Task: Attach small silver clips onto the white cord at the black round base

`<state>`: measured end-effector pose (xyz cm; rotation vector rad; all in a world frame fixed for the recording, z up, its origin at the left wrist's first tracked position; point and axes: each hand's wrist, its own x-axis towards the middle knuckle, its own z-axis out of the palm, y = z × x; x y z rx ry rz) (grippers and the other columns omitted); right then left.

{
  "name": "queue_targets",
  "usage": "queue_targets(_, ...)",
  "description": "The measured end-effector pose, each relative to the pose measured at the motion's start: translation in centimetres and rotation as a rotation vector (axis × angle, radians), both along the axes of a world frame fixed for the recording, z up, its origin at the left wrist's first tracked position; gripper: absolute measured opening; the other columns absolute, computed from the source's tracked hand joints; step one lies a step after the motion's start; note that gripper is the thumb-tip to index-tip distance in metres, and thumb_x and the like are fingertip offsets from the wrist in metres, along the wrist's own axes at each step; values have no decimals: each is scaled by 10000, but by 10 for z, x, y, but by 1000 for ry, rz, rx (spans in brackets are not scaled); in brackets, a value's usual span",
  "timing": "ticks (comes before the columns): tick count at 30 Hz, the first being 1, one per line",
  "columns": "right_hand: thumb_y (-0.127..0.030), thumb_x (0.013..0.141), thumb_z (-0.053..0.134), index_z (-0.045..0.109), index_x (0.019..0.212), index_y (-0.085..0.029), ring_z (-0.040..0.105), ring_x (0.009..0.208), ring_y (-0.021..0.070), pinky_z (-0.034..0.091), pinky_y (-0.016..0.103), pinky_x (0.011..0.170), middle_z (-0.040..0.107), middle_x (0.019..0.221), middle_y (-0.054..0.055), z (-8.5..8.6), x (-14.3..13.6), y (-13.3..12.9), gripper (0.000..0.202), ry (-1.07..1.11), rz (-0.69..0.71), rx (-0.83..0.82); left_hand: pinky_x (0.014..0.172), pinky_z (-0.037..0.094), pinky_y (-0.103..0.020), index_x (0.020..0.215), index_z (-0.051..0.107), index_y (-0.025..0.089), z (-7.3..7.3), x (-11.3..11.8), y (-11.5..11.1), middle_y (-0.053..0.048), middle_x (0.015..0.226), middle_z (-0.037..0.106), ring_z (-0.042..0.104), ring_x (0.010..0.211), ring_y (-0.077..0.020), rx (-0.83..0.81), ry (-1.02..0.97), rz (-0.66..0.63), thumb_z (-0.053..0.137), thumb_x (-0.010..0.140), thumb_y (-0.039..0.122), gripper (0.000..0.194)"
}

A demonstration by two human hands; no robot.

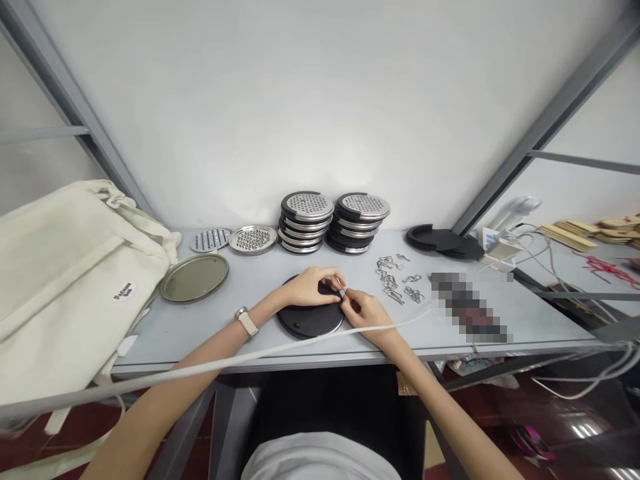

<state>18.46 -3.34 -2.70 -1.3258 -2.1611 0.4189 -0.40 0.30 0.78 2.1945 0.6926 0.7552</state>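
A black round disc [313,321] lies flat on the grey table near its front edge. Over its right side, my left hand [317,285] and my right hand [364,313] meet, fingertips pinched together. Between them shows a small silver metal piece [343,293], too small to identify surely. My left hand reaches across the disc's top, while my right hand is at its right rim. To the right lie several small silver metal clasps [393,280], like the piece in my fingers. Behind stand two stacks of round graters with black holders, a left stack [306,223] and a right stack [357,223].
Left on the table are a round green lid [195,278] and loose metal grater discs [253,239]. Black holders [440,241] lie at back right, near a pixelated patch [470,308]. A cream bag [75,287] stands left. A white cable [280,350] crosses in front.
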Motion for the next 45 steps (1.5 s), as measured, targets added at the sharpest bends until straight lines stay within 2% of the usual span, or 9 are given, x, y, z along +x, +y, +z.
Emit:
queue_targets(7,-271,866,387,464,688,-192,428,519,110,308,218,535,532,620,-2,-2,-1,-1,209,-22,3,17,833,469,-275,1017,579,156,-1,-3,5,-45,920,681,625,876,-143,-50,-13,-26,673,734,167,299)
queue_targets(15,-265,845,414,397,609,-199,371,495,98,283,207,505,459,549,-26,-1,0,-3,246,18,-72,76,879,460,-296,1044,556,154,-4,-4,9,-62,939,683,626,908,-143,-122,-16,-122,629,764,142,290)
queue_targets(21,-294,909,328,446,717,-201,392,486,108,299,211,512,478,571,-22,-2,0,0,244,57,-66,78,699,506,-260,1111,510,167,-7,-4,8,-60,945,652,617,762,-134,-187,-11,-19,695,701,212,453)
queue_targets(28,-284,896,358,508,719,-195,458,522,120,304,220,544,571,630,13,-1,2,0,249,-39,37,20,712,483,-245,1041,553,162,-3,-2,2,-23,867,643,616,715,-120,-108,26,-1,681,711,216,358)
queue_targets(33,-288,868,391,453,593,-190,410,478,103,273,217,518,508,530,-8,1,2,-1,298,-42,11,-43,711,476,-230,998,589,163,-1,-4,5,-33,910,651,615,745,-120,-117,51,-49,668,737,234,282)
queue_targets(39,-290,846,402,422,544,-186,338,456,92,243,217,495,451,480,-21,1,0,0,320,-47,-24,-48,722,482,-228,1107,561,193,0,-5,7,-47,1032,656,615,753,-109,-109,60,-85,661,752,220,370)
queue_targets(45,-292,850,400,458,571,-185,380,469,97,263,216,510,486,506,-14,1,1,-1,305,-40,-1,-54,754,485,-238,1110,578,194,-1,-5,8,-54,1045,662,632,801,-128,-116,81,-92,654,765,228,355)
